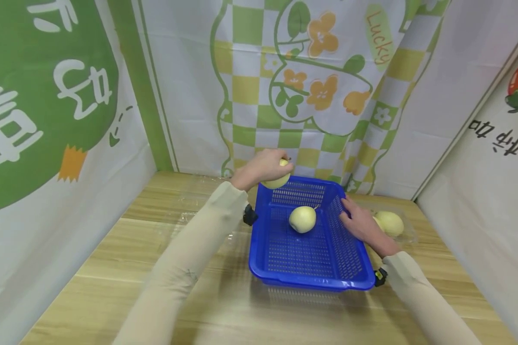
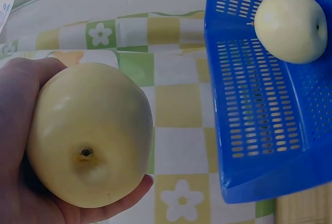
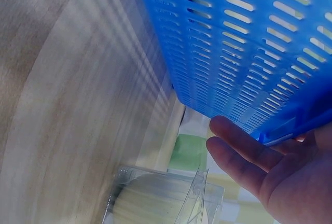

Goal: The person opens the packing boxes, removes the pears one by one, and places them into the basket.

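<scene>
My left hand [image 1: 261,167] grips a pale yellow pear [image 2: 91,136] above the far left corner of a blue plastic basket [image 1: 300,281]. In the left wrist view the fingers and thumb curl round this pear, with its dark-centred end toward the camera. Another pale yellow pear [image 1: 302,219] lies on the basket's slotted floor, its stem pointing right. On the right side, my right hand [image 1: 363,223] holds the basket by its rim. The right wrist view shows two fingers [image 3: 238,167] under that rim, beside the basket's outer wall.
Right of the basket, partly behind my right hand, pale yellow pears [image 1: 390,224] sit in a clear plastic container [image 1: 410,234]. More clear plastic packaging [image 1: 198,189] lies at the back left of the wooden table [image 1: 99,268]. Printed cloth walls [image 1: 190,96] enclose the table's back and sides.
</scene>
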Demonstrator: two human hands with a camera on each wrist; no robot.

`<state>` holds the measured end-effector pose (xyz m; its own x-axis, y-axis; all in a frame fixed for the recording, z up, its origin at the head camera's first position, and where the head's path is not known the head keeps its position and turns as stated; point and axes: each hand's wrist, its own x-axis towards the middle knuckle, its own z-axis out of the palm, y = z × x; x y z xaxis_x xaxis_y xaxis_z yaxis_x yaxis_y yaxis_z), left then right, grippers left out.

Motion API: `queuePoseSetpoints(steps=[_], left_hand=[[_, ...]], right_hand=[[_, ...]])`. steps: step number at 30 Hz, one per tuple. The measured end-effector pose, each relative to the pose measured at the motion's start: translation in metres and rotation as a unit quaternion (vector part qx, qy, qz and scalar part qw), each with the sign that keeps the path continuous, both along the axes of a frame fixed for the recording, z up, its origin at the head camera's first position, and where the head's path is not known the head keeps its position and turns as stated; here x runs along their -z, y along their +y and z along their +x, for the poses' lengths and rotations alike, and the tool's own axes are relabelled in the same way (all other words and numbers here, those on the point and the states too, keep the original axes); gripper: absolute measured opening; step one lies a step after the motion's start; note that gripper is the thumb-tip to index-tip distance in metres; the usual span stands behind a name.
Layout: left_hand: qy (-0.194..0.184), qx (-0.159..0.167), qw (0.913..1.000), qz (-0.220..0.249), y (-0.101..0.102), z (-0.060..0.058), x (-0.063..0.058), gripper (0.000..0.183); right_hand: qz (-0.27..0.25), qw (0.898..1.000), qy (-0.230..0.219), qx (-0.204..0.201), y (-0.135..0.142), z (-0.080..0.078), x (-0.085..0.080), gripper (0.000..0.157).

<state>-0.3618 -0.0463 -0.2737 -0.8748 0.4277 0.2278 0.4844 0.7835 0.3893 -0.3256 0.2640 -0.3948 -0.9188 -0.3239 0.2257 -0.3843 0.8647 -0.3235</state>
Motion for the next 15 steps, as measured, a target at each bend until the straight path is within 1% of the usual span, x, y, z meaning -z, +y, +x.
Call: queuePoseSetpoints(steps=[5, 7, 9, 12, 15], left_hand=[[-0.001, -0.005, 1.0000, 0.003, 0.005, -0.007, 0.005, 0.037], [-0.008, -0.007, 0.9999, 0.003, 0.007, -0.009, 0.008, 0.037], [-0.023, -0.010, 0.9997, 0.003, 0.009, -0.010, 0.012, 0.039], [-0.049, -0.025, 0.9985, -0.002, 0.012, -0.012, 0.017, 0.043], [-0.059, -0.043, 0.9974, -0.002, 0.017, -0.013, 0.020, 0.044]], right_hand=[[0.003, 1.000, 0.000, 0.002, 0.000, 0.000, -0.002, 0.055], [0.002, 1.000, 0.000, 0.001, 0.000, 0.000, -0.002, 0.055], [0.002, 1.000, -0.002, 0.000, 0.000, 0.000, -0.002, 0.055], [0.001, 1.000, -0.005, -0.004, -0.001, 0.000, -0.003, 0.055], [-0.002, 1.000, -0.006, -0.006, -0.001, 0.001, -0.003, 0.055]])
